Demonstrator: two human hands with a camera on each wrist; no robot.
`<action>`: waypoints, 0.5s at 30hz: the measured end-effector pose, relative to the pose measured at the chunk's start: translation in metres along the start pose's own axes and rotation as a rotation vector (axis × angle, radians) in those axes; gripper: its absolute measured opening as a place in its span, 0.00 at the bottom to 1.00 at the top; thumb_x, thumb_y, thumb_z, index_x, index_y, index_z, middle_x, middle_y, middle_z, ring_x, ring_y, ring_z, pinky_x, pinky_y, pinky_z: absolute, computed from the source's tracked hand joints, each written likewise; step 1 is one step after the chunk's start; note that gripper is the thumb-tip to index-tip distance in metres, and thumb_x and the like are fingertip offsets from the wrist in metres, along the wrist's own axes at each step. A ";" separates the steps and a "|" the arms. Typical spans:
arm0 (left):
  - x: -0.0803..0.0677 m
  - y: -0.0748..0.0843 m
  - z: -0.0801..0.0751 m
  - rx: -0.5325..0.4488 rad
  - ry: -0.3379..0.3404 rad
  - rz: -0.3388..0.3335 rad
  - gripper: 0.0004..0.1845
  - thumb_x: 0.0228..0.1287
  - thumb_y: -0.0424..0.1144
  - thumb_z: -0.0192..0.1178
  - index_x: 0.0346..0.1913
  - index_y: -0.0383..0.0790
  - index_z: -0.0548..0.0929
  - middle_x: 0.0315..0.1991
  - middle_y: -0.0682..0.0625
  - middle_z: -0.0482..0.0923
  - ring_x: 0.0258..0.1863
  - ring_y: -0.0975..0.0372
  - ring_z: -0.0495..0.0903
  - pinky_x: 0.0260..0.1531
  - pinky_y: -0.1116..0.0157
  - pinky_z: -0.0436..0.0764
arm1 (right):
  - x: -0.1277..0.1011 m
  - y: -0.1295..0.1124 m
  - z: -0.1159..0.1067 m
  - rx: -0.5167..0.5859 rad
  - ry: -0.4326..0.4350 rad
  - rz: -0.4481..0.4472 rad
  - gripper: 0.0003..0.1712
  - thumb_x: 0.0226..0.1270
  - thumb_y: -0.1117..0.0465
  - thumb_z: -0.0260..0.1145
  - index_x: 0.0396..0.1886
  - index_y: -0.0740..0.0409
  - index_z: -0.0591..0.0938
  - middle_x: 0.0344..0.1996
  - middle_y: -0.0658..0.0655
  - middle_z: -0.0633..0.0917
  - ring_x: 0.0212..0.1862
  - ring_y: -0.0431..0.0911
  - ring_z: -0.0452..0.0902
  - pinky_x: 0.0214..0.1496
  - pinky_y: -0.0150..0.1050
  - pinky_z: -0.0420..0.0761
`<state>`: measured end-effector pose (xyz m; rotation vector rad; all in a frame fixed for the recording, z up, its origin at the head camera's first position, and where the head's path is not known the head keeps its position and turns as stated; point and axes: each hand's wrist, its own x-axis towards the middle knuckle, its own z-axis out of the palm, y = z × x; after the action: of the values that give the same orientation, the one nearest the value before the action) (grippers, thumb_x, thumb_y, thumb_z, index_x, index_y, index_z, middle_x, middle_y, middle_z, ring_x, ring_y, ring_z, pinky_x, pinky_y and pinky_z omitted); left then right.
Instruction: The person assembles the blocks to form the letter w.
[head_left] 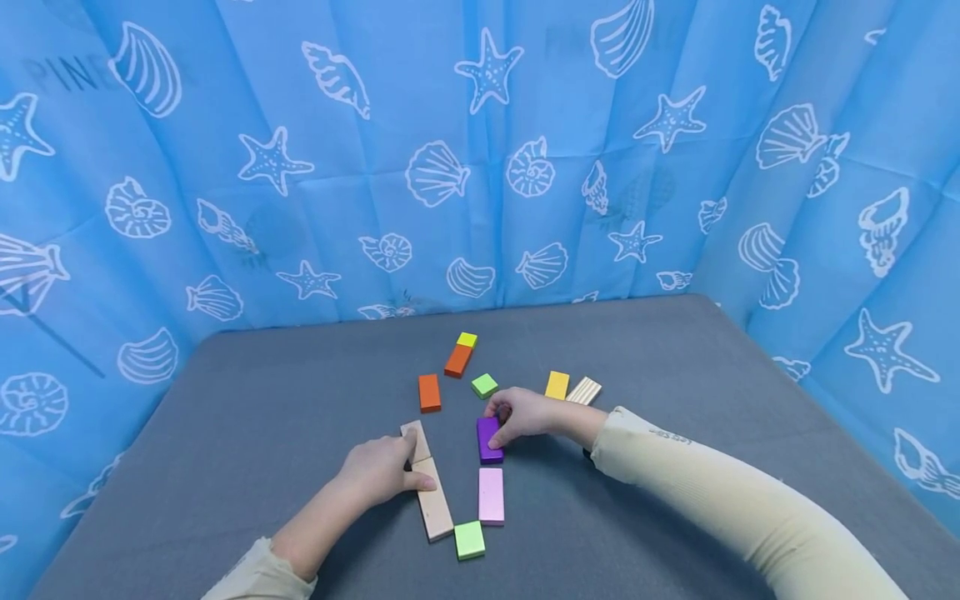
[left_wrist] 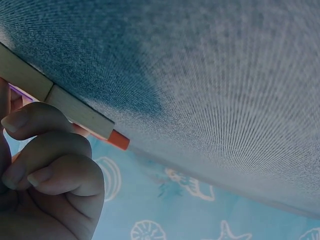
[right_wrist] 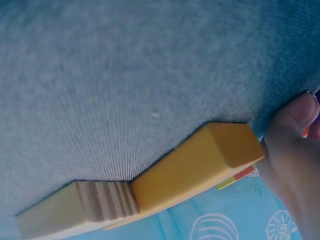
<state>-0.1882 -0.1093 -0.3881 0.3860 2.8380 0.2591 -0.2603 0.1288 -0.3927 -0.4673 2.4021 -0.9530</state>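
Purple block (head_left: 489,437) — grey table (head_left: 675,367)

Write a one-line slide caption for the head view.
Right hand grips purple block; left hand rests on natural wood blocks.

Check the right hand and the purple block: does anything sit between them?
Nothing visible does. The right hand already touches the purple block, fingers on its far end. The pink block lies just nearer, lined up end to end.
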 end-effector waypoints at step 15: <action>0.001 0.003 -0.003 0.002 0.001 0.016 0.36 0.48 0.57 0.73 0.52 0.32 0.79 0.27 0.48 0.77 0.26 0.59 0.73 0.27 0.58 0.73 | -0.005 -0.002 0.003 -0.043 -0.020 -0.050 0.16 0.52 0.63 0.78 0.36 0.58 0.79 0.33 0.52 0.78 0.37 0.44 0.72 0.40 0.37 0.72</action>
<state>-0.1890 -0.1066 -0.3852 0.4086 2.8377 0.2593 -0.2545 0.1288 -0.3915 -0.5528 2.4071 -0.9147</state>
